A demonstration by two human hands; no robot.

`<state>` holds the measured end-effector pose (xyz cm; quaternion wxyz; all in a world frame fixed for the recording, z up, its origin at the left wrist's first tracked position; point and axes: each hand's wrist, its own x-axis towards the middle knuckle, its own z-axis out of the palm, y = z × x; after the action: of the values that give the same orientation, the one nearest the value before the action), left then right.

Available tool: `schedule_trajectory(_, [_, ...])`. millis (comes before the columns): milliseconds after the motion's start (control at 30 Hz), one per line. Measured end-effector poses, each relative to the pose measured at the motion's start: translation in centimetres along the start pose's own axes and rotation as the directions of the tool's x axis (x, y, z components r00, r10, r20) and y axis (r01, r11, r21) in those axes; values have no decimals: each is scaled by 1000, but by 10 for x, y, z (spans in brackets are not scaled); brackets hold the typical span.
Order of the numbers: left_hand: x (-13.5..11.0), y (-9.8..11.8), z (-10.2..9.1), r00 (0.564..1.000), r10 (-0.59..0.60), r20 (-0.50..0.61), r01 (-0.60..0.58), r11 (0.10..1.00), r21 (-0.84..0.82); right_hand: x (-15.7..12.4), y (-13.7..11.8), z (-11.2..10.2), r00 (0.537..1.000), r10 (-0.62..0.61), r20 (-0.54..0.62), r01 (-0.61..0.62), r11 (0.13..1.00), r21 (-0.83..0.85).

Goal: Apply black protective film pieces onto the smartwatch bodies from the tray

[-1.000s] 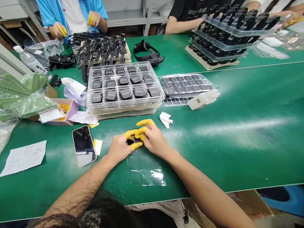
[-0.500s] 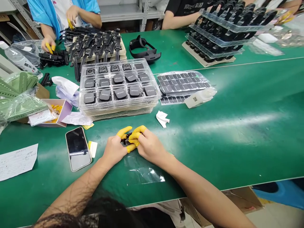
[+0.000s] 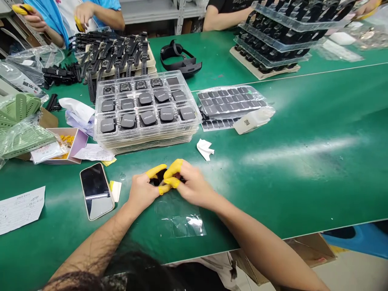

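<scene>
Here, on the near side of the clear plastic compartment tray (image 3: 147, 132), the left hand (image 3: 143, 191) pinches a small glossy black piece (image 3: 161, 176) in yellow-sheathed fingers (image 3: 155, 171); right hand (image 3: 194, 185) beside it, fingers pressed together.

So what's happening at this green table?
Someone's left hand and right hand, wearing yellow finger covers, are holding a small dark piece, partly hidden. A clear plastic sheet lies nearer their body. Beyond their hands is a clear tray of dark square pieces; across the table is a person in blue.
</scene>
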<state>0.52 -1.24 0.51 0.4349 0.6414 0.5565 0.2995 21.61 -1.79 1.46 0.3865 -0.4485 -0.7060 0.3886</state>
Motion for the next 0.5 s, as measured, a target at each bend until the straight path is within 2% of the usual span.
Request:
schedule_trajectory(67, [2, 0, 0, 999, -49, -21, 48, 998, -42, 5, -1, -31, 994, 110, -1, -107, 967, 232])
schedule_trajectory(100, [3, 0, 0, 997, -73, -26, 71, 995, -65, 7, 1, -46, 983, 181, 15, -178, 946, 271])
schedule_trajectory(133, [4, 0, 0, 995, -93, -22, 91, 992, -87, 8, 4, -60, 970, 241, 39, -244, 944, 222])
schedule_trajectory(200, [5, 1, -1, 993, -117, 2, 117, 986, -118, 11, 13, -80, 932, 357, 61, -354, 934, -46])
schedule_trajectory(300, [6, 1, -2, 993, -113, 40, 117, 981, -155, 11, 28, -87, 887, 461, -10, -424, 806, -414])
schedule_trajectory(367, [6, 1, -2, 994, -101, 44, 107, 979, -176, 9, 35, -87, 908, 411, -84, -391, 756, -525])
schedule_trajectory(433, [6, 1, -2, 995, -92, 39, 98, 979, -177, 9, 43, -91, 939, 298, -173, -341, 733, -589])
schedule_trajectory(500, [6, 0, -1, 995, -89, 35, 94, 982, -166, 11, 50, -98, 937, 230, -263, -347, 696, -628])
